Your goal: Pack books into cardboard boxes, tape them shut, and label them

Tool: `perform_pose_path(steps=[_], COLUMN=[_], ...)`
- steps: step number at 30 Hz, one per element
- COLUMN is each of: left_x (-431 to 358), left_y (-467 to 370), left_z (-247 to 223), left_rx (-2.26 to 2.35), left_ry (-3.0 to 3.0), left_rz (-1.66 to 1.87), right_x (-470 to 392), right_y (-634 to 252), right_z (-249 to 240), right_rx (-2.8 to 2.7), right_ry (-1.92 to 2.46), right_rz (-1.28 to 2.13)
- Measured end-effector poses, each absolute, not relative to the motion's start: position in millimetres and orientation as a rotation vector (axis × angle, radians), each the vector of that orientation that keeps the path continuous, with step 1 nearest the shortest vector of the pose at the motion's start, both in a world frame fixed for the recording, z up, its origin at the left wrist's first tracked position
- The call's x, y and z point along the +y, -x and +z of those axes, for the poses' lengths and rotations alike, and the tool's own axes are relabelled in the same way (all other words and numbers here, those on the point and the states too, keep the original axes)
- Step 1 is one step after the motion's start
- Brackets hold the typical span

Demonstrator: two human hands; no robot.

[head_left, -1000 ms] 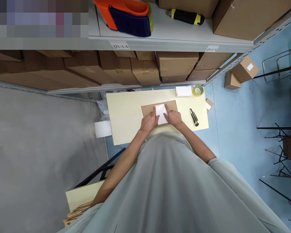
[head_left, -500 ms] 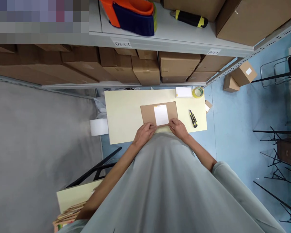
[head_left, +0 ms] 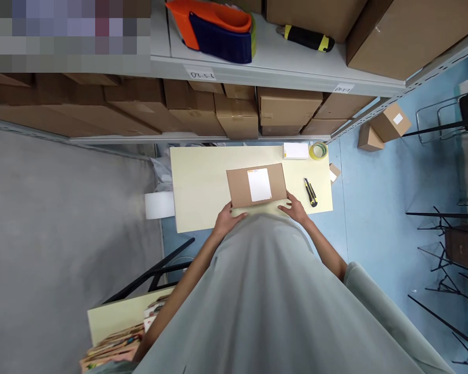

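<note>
Thumbs spread from the fingers, a worker's left hand (head_left: 226, 220) and right hand (head_left: 295, 209) frame the near corners of a flat cardboard package (head_left: 239, 188), its white label (head_left: 259, 185) facing up, on a cream table (head_left: 198, 189). Its contents are hidden. A utility knife (head_left: 311, 192) lies to the right; at the far edge, a white box (head_left: 295, 151) sits beside a tape roll (head_left: 318, 151). Beyond, brown cartons (head_left: 290, 106), contents unseen, line the shelving (head_left: 281, 67), and two boxes (head_left: 390, 122) rest on the blue floor (head_left: 378, 192).
</note>
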State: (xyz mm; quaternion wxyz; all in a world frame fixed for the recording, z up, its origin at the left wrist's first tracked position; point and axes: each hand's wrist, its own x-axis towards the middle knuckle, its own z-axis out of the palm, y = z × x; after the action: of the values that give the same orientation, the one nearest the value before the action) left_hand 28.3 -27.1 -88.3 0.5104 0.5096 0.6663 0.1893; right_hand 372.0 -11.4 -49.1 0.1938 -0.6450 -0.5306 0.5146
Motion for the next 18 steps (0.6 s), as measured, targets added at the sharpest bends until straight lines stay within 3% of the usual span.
perform_pose_path(steps=[10,18], left_x=[-17,23], left_y=[-26,-26], left_z=[-49,-30], left_rx=[1.734,1.878], left_ry=[-1.186,-1.219], left_rz=[0.764,0.761], right_x=[5,39], right_y=[-364,-354], right_z=[-16,-5], right_rx=[-1.482,-1.566], right_ry=[1.797,1.903], right_rz=[1.088,0.991])
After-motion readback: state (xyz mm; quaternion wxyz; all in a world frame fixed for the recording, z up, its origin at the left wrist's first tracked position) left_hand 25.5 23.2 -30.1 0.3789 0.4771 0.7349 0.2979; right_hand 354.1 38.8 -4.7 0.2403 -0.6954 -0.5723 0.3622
